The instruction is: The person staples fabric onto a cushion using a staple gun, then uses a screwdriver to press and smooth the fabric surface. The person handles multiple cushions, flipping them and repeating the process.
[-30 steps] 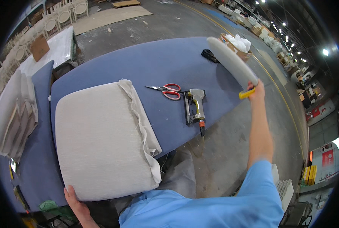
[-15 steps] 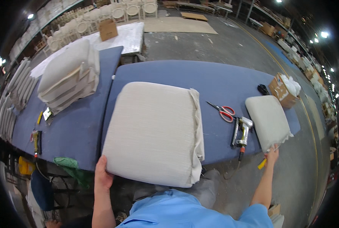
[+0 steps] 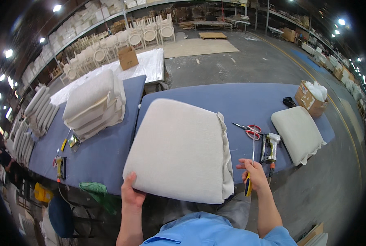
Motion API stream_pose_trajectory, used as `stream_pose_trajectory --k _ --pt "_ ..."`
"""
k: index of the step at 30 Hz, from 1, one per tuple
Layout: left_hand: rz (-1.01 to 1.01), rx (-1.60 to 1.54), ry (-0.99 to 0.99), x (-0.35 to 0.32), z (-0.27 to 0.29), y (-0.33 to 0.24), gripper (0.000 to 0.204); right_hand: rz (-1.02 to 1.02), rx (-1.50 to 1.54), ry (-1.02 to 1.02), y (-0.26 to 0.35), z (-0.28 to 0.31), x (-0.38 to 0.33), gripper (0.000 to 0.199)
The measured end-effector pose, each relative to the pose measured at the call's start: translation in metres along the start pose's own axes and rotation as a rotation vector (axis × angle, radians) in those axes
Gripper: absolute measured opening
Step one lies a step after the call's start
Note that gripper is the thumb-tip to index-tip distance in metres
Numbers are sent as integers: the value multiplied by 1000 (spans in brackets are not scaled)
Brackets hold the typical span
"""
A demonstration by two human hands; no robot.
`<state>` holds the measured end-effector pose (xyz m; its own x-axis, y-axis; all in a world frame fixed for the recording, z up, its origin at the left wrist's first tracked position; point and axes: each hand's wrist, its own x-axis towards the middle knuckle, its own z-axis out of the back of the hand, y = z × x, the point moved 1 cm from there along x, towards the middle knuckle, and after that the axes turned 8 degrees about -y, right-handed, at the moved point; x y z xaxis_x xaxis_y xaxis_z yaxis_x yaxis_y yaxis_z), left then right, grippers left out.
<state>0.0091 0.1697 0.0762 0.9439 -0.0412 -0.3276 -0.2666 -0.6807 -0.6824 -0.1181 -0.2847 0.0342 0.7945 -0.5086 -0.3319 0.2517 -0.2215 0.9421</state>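
A large off-white upholstered seat cushion [image 3: 179, 149] lies in front of me, its near edge reaching past the table's edge. My left hand [image 3: 133, 191] grips its near left corner, thumb on top and fingers underneath. Loose fabric hangs in a gathered flap down the cushion's right side. To the right of that flap, my right hand [image 3: 255, 175] is closed around a screwdriver [image 3: 248, 185] with a yellow and dark handle, its long thin metal shaft pointing away from me. Red-handled scissors [image 3: 253, 132] and a staple gun [image 3: 271, 148] lie just beyond this hand.
On the blue padded table [image 3: 191, 92], a smaller cushion [image 3: 298, 133] sits at right near a cardboard box [image 3: 310, 100] holding white material. A cushion stack [image 3: 94, 102] stands left, past a second staple gun [image 3: 60, 167]. Green cloth [image 3: 97, 189] hangs off the near edge.
My right hand has come left from the smaller cushion to beside the large one, bringing the screwdriver upright. The large cushion has turned slightly, with my left hand still on its corner.
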Motion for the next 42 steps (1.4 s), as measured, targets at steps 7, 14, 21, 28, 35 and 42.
stream_pose_trajectory --k 7,14,21,28,35,42 --pt "-483 342 439 -46 -159 -75 64 -20 377 17 52 -36 -11 64" --pt "-1092 969 1063 -129 -222 -107 63 -9 1152 143 50 -47 -26 63" --pt "-1292 1212 1158 -117 -163 -128 60 107 1263 108 41 -109 13 45" --pt "-535 1056 345 -68 47 -7 83 -47 608 -364 -77 71 13 38" --pt "100 514 -39 -4 65 17 56 -64 289 -359 -135 37 -102 28" --pt "12 590 -85 25 58 25 58 -10 94 -286 -149 -10 -158 43"
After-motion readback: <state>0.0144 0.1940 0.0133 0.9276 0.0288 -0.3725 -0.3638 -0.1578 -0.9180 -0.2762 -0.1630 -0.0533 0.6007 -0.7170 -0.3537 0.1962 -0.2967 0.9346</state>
